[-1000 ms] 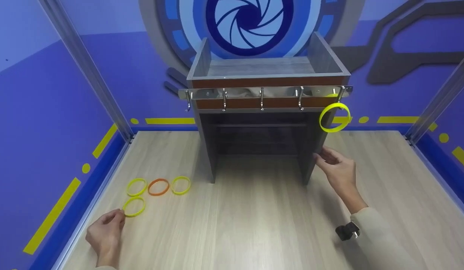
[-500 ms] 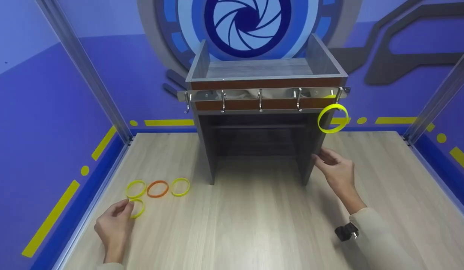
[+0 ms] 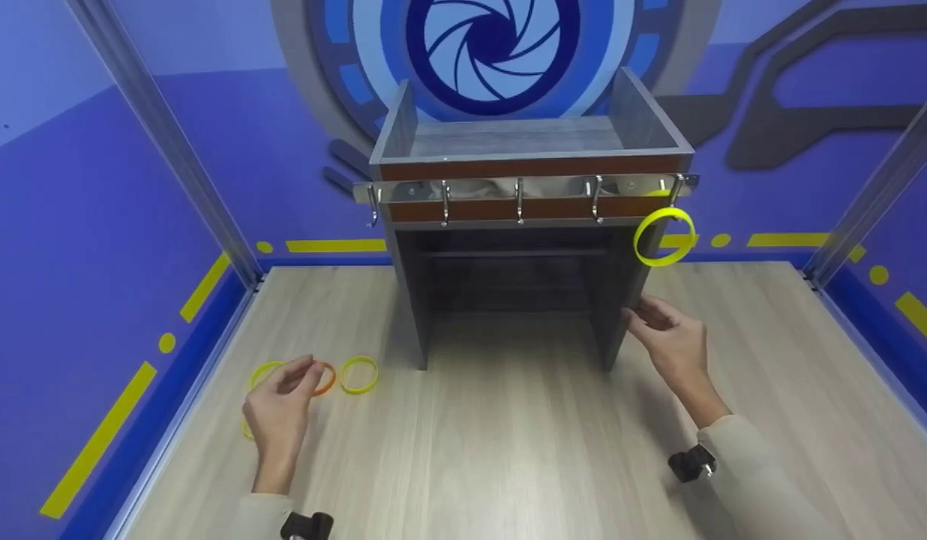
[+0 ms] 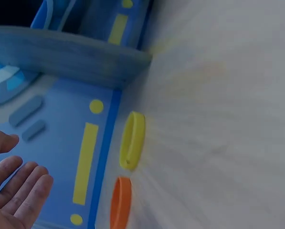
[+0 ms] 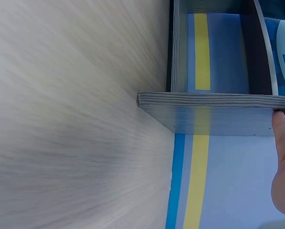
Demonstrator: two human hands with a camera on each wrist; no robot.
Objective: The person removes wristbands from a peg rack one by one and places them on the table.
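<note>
My left hand (image 3: 280, 401) hovers over the left part of the table and holds nothing. Its fingertips overlap an orange ring (image 3: 327, 379) in the head view, but the left wrist view shows them apart from the orange ring (image 4: 120, 204). A yellow ring (image 3: 359, 375) lies to the right of the orange one. Two more yellow rings, one of them this yellow ring (image 3: 262, 372), are partly hidden behind my left hand. With its fingertips, my right hand (image 3: 673, 337) touches the outer face of the grey stand's right side panel (image 5: 214, 101).
The grey stand (image 3: 508, 139) has an open tray on top. Across its front runs a metal rail (image 3: 484, 186) with several hooks. One yellow ring (image 3: 640, 247) hangs from the rightmost hook. Blue walls (image 3: 96, 225) enclose the wooden table (image 3: 493, 450).
My left hand has moved right and away from me, from beside the nearest yellow ring to over the orange one. The rings have stayed put, and my right hand keeps its place at the stand.
</note>
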